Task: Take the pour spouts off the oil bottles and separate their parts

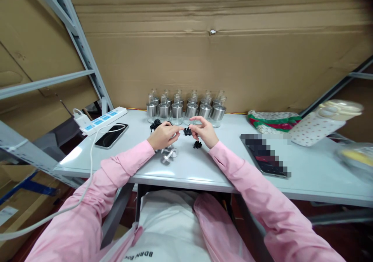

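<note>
At the middle of the table, my left hand (165, 134) has its index finger stretched towards a small cluster of black parts (187, 131). Across from it, my right hand (205, 132) holds its thumb and index finger apart, the thumb close by the same cluster. Whether a fingertip touches the parts is too small to tell. More black pieces (197, 144) lie just below my right hand. Behind my left hand sits another black heap (155, 125), partly hidden. Several shiny metal parts (167, 157) lie in front of that hand.
Rows of glass bottles with metal sleeves (177, 110) stand at the back. On the left are a power strip (105, 120), a phone (112, 136) and a white cable (91, 153). A dark tablet-like device (266, 157), patterned bag (272, 121) and dotted bottle (317, 124) occupy the right.
</note>
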The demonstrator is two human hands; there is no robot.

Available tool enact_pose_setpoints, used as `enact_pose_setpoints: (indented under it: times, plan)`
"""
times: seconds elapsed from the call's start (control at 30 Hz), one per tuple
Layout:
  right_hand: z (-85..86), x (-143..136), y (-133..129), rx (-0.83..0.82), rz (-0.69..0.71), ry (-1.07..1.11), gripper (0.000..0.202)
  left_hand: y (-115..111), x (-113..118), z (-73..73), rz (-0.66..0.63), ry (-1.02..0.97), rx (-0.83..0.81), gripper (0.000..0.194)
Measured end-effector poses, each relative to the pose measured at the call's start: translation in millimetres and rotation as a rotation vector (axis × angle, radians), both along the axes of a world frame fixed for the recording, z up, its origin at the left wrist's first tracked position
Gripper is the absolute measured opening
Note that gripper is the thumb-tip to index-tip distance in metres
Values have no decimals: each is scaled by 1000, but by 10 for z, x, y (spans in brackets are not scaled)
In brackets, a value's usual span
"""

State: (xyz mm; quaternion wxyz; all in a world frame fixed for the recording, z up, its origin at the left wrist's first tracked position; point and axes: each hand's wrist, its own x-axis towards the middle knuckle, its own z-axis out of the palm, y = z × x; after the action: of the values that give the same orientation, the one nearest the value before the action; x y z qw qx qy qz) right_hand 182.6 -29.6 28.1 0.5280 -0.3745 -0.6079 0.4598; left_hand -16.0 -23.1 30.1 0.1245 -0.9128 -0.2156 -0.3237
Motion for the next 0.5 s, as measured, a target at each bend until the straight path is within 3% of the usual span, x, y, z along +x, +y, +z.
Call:
enact_pose_setpoints:
  times: [0.17,0.3,0.37,0.43,0.5]
  plan:
    - [-9,25,41,149,-106,-56,32,3,-2,-8,-23,-18,10,21]
    - [66,56,13,349,-274,-92,34,-193,48,139,-100,-90,44,18]
    - [140,83,-52,398,-326,-32,37,-490,39,254,-149,-134,22,19]
    - [238,125,-172,433,-371,57,38,-939,-49,317,-219,-138,-46,22]
    - [364,182,-343,480,-418,126,36,-1483,-226,267,-261,72,-188,23]
